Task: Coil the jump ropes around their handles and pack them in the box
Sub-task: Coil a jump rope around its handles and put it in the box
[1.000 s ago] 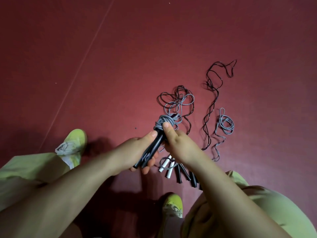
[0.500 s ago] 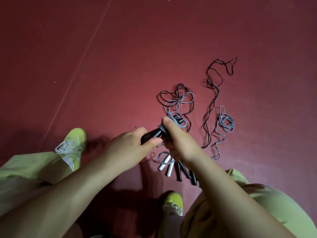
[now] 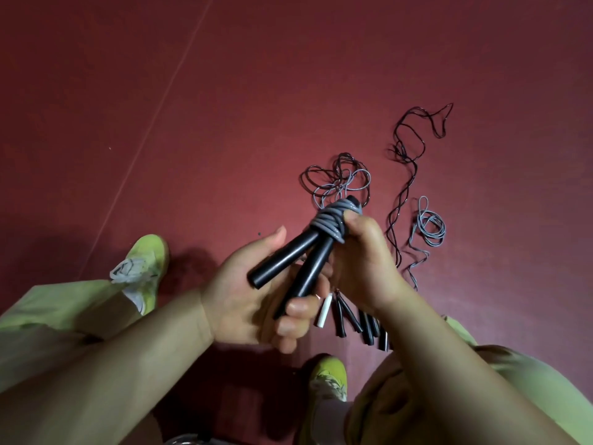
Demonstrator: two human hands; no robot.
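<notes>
I hold a jump rope with two black handles (image 3: 288, 261) and a grey cord wound in a knot-like bundle (image 3: 332, 221) around their far ends. My left hand (image 3: 253, 300) grips the near ends of the handles. My right hand (image 3: 362, 261) pinches the grey coil, thumb on top. Loose ropes lie on the red floor beyond: a tangle of black and grey cord (image 3: 337, 178), a long black rope (image 3: 407, 162) and a small grey coil (image 3: 430, 226). Several more handles (image 3: 349, 319), black and one white, lie under my hands. No box is in view.
Red floor (image 3: 256, 91) with a thin line running diagonally at the left. My two yellow-green shoes (image 3: 141, 264) (image 3: 330, 377) and light green trouser legs frame the bottom of the view.
Both hands lifted the rope toward the camera and turned it, so the two black handles now point down-left with the grey coil at the far end.
</notes>
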